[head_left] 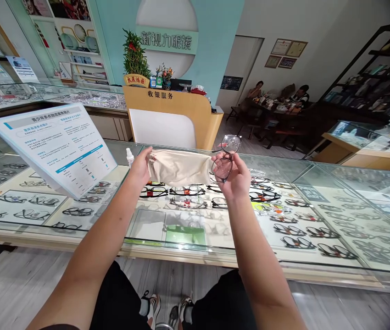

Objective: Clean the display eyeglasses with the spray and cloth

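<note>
My left hand [141, 166] is closed on one end of a beige cleaning cloth [180, 167], which stretches across to my right hand. My right hand [235, 176] is closed on a pair of dark-framed glasses [227, 157], held upright with one lens above the other, and it also pinches the cloth's other end. Both hands hover above a glass display counter [319, 256] filled with several rows of spectacle frames.
A tilted white information board [57, 145] stands on the counter at the left, with a small white spray bottle [130, 157] beside my left hand. A wooden cashier desk [172, 114] is behind. Two people sit at a table [277, 103] far right.
</note>
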Action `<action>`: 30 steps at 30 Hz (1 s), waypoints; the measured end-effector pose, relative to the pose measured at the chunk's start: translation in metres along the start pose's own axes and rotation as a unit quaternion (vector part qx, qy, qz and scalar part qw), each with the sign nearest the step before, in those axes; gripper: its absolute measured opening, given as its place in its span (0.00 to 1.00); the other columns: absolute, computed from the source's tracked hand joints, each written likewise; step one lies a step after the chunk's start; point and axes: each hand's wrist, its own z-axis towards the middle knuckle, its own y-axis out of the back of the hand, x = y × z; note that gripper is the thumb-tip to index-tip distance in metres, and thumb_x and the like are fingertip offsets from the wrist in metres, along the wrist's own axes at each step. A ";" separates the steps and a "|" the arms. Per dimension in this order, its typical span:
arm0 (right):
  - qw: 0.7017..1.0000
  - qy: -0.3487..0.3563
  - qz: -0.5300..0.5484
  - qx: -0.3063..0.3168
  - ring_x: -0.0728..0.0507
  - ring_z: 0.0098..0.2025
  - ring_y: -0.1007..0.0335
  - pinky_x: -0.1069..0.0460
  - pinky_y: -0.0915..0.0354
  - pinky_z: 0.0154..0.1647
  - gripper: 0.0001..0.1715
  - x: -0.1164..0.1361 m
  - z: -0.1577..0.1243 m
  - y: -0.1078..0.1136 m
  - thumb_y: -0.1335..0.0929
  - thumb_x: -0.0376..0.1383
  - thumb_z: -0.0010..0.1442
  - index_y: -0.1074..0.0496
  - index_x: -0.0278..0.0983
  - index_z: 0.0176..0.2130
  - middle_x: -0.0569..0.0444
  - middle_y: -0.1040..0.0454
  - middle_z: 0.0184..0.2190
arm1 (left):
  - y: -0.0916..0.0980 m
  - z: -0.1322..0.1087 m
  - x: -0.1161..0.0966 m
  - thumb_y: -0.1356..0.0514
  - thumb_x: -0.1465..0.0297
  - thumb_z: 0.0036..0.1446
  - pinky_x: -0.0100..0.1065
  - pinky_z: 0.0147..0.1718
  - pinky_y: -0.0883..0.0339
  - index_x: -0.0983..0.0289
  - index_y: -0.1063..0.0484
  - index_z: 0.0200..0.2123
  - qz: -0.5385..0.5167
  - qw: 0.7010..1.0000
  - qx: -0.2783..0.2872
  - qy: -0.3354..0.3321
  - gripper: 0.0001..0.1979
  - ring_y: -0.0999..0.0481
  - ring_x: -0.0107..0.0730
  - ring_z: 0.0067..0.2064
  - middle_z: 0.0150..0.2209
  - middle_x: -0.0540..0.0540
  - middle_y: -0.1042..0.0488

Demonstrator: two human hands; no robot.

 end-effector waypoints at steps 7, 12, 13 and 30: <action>0.999 0.012 0.016 -0.026 0.43 0.43 0.13 0.51 0.18 0.40 0.06 0.010 0.005 0.006 0.27 0.41 0.71 0.21 0.41 0.44 0.55 0.16 0.35 | 0.012 -0.019 -0.029 0.20 0.57 0.45 0.33 0.29 0.35 0.60 0.30 0.31 0.074 0.988 0.105 0.084 0.24 0.26 0.31 0.28 0.27 0.47 0.26; 0.999 0.009 0.028 -0.037 0.43 0.42 0.13 0.51 0.17 0.41 0.09 0.013 0.003 0.004 0.31 0.39 0.73 0.21 0.41 0.41 0.54 0.16 0.35 | 0.020 -0.028 -0.042 0.17 0.52 0.43 0.33 0.30 0.34 0.62 0.23 0.38 0.194 0.950 0.196 0.144 0.29 0.23 0.34 0.30 0.33 0.51 0.21; 0.999 0.010 0.027 -0.038 0.43 0.42 0.13 0.50 0.17 0.42 0.08 0.013 0.003 0.004 0.30 0.39 0.73 0.21 0.41 0.40 0.54 0.16 0.35 | 0.021 -0.028 -0.042 0.16 0.51 0.42 0.33 0.29 0.35 0.62 0.23 0.38 0.205 0.944 0.214 0.148 0.30 0.23 0.34 0.30 0.33 0.52 0.21; 0.999 0.012 0.013 -0.032 0.43 0.44 0.13 0.50 0.16 0.47 0.07 0.014 0.007 0.011 0.26 0.42 0.69 0.22 0.42 0.43 0.55 0.15 0.36 | 0.012 -0.033 -0.029 0.20 0.43 0.44 0.46 0.41 0.22 0.59 0.18 0.65 0.138 0.933 0.317 0.103 0.48 0.12 0.58 0.44 0.48 0.66 0.13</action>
